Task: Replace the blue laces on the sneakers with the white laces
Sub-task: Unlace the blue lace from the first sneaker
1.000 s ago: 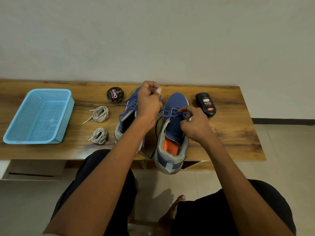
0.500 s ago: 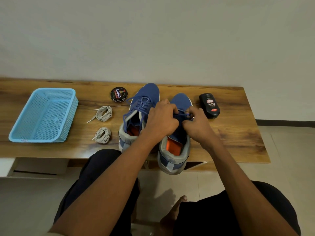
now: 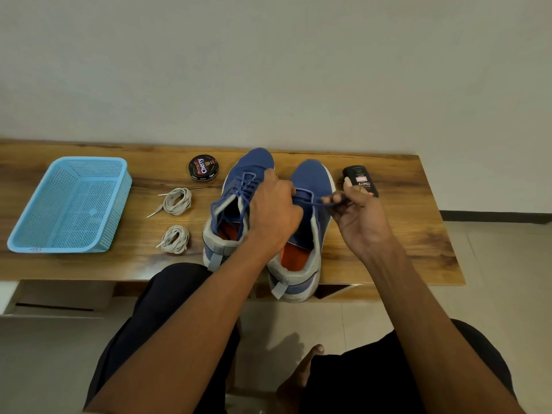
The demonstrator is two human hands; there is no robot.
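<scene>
Two blue sneakers sit side by side on the wooden counter [image 3: 388, 234], toes pointing away from the person, heels at the near edge. Left sneaker [image 3: 239, 186] is fully laced w/ its blue lace [image 3: 245, 182]; orange insole shows inside. Right sneaker [image 3: 310, 180] has its heel hanging a bit over the counter edge, orange insole visible too.

Left hand [image 3: 274, 213] rests over the gap between the 2 shoes and on the tongue area of the right sneaker, fingers curled down onto it; can't tell exactly what the fingers catch underneath. Right hand [image 3: 358, 216] is lifted just right of the right sneaker, thumb and fingers pinching the right shoe's blue lace [image 3: 313, 201], which runs taut from the eyelets to the grip. So right grip: clenched on the lace. Left grip: curled on the shoe upper.

Two white lace bundles lie left of the sneakers: far bundle [image 3: 176, 201] and near bundle [image 3: 174, 239], both coiled, apart from each other, untouched.

Blue mesh basket [image 3: 33, 243] sits at the counter's left end. Round shoe-polish tin [image 3: 203, 167] stands behind the far bundle, near the left sneaker's toe. Black polish bottle [image 3: 360, 177] lies right of the right sneaker, partly behind the right hand.
</scene>
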